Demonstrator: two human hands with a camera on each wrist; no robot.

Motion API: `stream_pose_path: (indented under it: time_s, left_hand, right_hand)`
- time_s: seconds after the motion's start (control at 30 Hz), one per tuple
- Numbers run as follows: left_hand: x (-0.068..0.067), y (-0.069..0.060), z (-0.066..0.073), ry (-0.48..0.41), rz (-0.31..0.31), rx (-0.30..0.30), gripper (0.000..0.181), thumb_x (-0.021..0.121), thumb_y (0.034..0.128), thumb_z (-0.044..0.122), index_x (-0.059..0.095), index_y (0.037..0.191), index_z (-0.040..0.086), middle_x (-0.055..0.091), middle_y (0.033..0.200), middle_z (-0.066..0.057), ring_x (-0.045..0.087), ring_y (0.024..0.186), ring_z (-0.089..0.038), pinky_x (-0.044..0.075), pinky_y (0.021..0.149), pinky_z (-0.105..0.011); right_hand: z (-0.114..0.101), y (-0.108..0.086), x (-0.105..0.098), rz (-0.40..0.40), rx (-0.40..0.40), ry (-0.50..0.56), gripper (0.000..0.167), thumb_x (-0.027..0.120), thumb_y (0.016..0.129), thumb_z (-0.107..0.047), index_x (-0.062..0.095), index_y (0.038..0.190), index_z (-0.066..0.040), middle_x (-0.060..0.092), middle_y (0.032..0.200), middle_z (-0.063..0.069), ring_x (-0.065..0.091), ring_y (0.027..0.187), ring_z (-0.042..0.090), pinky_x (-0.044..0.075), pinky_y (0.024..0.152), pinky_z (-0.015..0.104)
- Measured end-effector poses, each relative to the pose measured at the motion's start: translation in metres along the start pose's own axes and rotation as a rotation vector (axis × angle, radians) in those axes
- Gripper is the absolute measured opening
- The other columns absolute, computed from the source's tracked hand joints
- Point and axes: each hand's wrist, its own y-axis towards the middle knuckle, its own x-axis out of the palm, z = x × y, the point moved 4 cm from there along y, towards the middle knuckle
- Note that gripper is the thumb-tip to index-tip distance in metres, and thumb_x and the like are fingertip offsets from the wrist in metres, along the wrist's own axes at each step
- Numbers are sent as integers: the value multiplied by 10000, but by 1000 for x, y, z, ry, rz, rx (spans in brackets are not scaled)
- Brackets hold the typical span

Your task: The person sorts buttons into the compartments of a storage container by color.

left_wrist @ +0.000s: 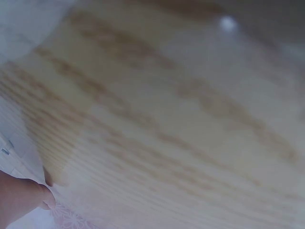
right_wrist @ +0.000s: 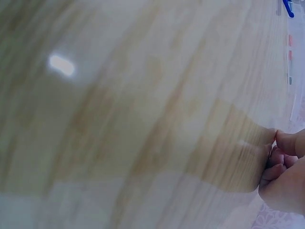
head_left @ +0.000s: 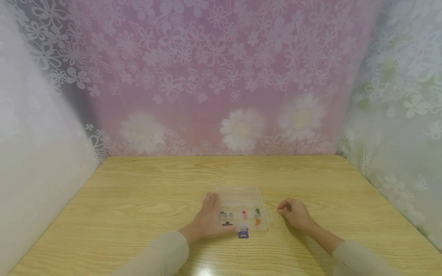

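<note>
A clear plastic compartment box (head_left: pixel 264 226) lies on the table with its clear lid (head_left: pixel 239 195) raised at the back. Small round pieces sit in it: dark ones (head_left: pixel 227 223) at the left, a pink one (head_left: pixel 244 214), green ones (head_left: pixel 257 211) and an orange one (head_left: pixel 258 222). A blue latch (head_left: pixel 243 233) sticks out in front. My left hand (head_left: pixel 208 220) rests straight-fingered along the box's left side, thumb across its front edge. Right of the box, my right hand (head_left: pixel 295 214) pinches thumb and forefinger together low over the table; a tiny reddish thing (right_wrist: pixel 276 135) shows between the fingertips, its kind unclear.
The wood-grain table (head_left: pixel 145 184) reaches back to a pink flowered curtain (head_left: pixel 207 76). A pale sheet (head_left: pixel 45 153) hangs along the left and a flowered one (head_left: pixel 397 115) along the right.
</note>
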Motion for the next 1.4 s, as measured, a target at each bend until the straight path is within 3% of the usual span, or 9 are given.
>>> stream_pose_path:
  time_s: [0.3,0.6,0.83,1.1,1.23,1.4]
  left_hand:
    - [1,0,-1,-12,-3,-11,1191,611,718,684,67,1448,-84,83,1523,-275,6,1420,-419,124,1163,-490]
    - [0,-1,0,-12,-1,-10,1193,616,714,680,71,1445,-89,82,1521,-281,5,1420,-421,133,1160,-495]
    - [-1,-1,1,-19,-4,-7,1182,623,719,666,79,1443,-94,84,1521,-282,4,1421,-418,135,1160,-496]
    - [0,-1,0,-18,-8,-10,1180,623,723,666,76,1445,-91,80,1523,-277,-1,1421,-418,133,1161,-493]
    - [0,0,0,-15,-2,-11,1186,621,717,673,80,1444,-91,86,1522,-280,6,1421,-417,138,1161,-490]
    - [0,0,0,-10,-2,-15,1190,622,712,675,82,1444,-92,88,1521,-280,7,1422,-415,139,1162,-487]
  right_hand:
    - [0,1,-3,-7,9,-15,81,627,848,-63,596,817,6,590,743,37,484,685,117,402,568,204]
    - [-2,-3,-6,0,-3,12,87,589,872,-42,638,829,16,676,836,91,608,816,208,514,705,349]
    - [-3,-4,-6,22,2,14,98,607,867,-62,659,825,9,688,859,110,624,831,235,521,733,377]
    - [-10,-5,-8,28,31,49,111,620,866,-80,672,830,11,695,860,113,610,816,183,463,619,216]
    - [-13,-7,-8,17,44,68,102,622,858,-72,678,837,12,699,889,132,605,825,183,452,605,197]
    - [-17,-9,-7,12,39,68,109,614,862,-71,676,856,18,692,940,165,630,894,288,538,763,363]
